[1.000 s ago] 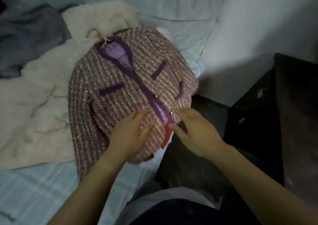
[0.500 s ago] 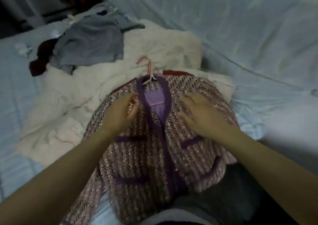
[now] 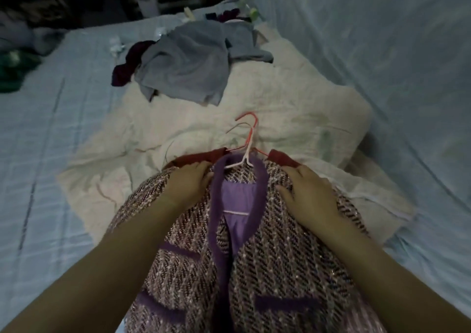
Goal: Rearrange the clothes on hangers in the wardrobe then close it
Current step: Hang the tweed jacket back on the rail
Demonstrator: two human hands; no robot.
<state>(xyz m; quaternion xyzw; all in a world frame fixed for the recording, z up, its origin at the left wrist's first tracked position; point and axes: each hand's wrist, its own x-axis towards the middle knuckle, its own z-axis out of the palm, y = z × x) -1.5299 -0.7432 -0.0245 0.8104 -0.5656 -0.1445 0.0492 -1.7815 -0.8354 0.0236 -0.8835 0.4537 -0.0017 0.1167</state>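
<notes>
A pink tweed jacket (image 3: 280, 261) with purple trim lies front up on the bed, on a white hanger (image 3: 245, 158). A red garment (image 3: 283, 157) on a pink hanger (image 3: 251, 126) lies under it, showing at both shoulders. My left hand (image 3: 187, 183) grips the jacket's left shoulder beside the collar. My right hand (image 3: 309, 195) presses flat on the right shoulder, fingers spread; whether it grips the cloth I cannot tell.
A cream fluffy coat (image 3: 293, 108) spreads under the jacket. A grey garment (image 3: 188, 65) and a dark maroon one (image 3: 127, 65) lie crumpled farther up the pale blue bed (image 3: 46, 134). A light blue net (image 3: 395, 52) hangs along the right. Dark furniture stands beyond the bed.
Both hands have slid from the jacket's hem up its front to the shoulders by the collar. The view has swung up the bed.
</notes>
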